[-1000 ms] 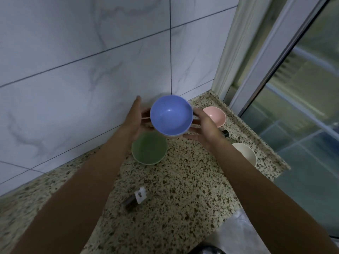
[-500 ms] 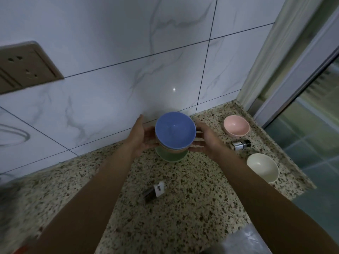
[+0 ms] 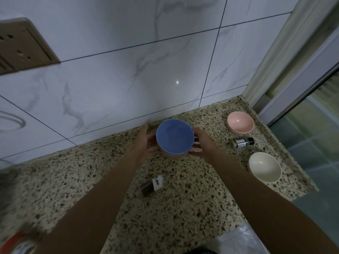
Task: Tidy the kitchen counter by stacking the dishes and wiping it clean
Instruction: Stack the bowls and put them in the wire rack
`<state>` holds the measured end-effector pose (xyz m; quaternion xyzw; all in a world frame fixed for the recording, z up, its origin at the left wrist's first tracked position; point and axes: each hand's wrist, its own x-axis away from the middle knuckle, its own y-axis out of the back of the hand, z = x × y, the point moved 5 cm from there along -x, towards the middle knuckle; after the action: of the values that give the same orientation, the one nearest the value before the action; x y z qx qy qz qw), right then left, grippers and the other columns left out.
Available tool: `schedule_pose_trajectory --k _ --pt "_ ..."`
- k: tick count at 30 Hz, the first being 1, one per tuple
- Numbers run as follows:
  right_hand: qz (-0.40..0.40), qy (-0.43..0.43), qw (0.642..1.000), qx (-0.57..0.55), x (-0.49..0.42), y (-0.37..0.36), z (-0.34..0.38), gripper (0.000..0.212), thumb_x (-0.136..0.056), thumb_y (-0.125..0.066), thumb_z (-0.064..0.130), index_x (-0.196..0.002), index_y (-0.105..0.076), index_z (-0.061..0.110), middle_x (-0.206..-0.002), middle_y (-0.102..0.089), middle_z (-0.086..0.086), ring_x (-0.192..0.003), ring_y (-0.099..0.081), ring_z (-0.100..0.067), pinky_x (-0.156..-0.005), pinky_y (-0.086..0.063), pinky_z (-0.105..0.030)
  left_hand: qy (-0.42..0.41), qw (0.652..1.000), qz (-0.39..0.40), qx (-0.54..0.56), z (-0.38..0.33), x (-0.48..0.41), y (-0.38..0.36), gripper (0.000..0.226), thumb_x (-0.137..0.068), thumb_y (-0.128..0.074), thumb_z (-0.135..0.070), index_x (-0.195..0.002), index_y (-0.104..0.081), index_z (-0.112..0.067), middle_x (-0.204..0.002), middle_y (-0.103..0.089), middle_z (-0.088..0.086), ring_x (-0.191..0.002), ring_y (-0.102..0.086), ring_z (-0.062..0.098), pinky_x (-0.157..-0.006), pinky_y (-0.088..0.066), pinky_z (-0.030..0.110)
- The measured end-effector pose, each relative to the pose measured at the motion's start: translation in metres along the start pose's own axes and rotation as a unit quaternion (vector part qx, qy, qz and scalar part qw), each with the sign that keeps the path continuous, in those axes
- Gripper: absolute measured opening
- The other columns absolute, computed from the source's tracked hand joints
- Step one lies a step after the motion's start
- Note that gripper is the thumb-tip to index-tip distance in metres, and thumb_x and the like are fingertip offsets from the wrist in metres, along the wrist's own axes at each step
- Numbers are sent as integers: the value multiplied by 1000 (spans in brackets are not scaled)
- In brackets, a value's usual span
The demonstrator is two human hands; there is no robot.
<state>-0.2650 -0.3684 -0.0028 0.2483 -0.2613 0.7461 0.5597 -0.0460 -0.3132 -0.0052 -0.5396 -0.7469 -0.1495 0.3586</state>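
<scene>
We see a speckled granite surface (image 3: 183,208). Near its far edge a blue round bowl (image 3: 175,138) sits nested in another bowl. From that stack, a pink round bowl (image 3: 240,124) lies at 2 o'clock, a small dark white-labelled bottle (image 3: 243,142) on its side at 3, a cream round bowl (image 3: 265,166) at 4, and a small dark white-tagged object (image 3: 152,184) at 7.
</scene>
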Motion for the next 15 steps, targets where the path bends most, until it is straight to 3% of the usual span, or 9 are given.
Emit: schedule_pose_trajectory --k 3,5,10,15 --pt "-3 -2 1000 -3 -7 4 -6 47 -101 -50 58 -133 -61 25 -131 -61 -4 -116 -61 -26 -91 -53 -51 1 1000 -12 -2 6 -5 3 70 -104 -33 -64 -137 -64 -10 -138 -62 12 -127 -58 30 -98 -45 47" --pt "-1 -4 1000 -7 -11 5 -9 49 -100 -51 59 -133 -62 25 -130 -61 -7 -116 -62 -27 -90 -53 -49 -3 1000 -21 -22 8 -7 5 68 -105 -31 -63 -141 -61 -13 -141 -59 10 -130 -55 30 -101 -43 48" --pt "12 -13 998 -60 -17 9 -17 47 -102 -47 54 -127 -66 19 -126 -63 -11 -114 -61 -29 -98 -51 -51 7 999 -37 -2 14 -11 13 59 -104 -34 -64 -123 -66 -18 -125 -62 7 -110 -60 25 -100 -44 50" --pt "20 -14 993 -118 -28 8 -29 50 -102 -46 56 -127 -67 17 -129 -63 -13 -115 -61 -32 -101 -50 -54 28 998 -18 48 25 -14 10 60 -101 -35 -69 -118 -67 -21 -132 -61 8 -123 -57 32 -110 -41 62"
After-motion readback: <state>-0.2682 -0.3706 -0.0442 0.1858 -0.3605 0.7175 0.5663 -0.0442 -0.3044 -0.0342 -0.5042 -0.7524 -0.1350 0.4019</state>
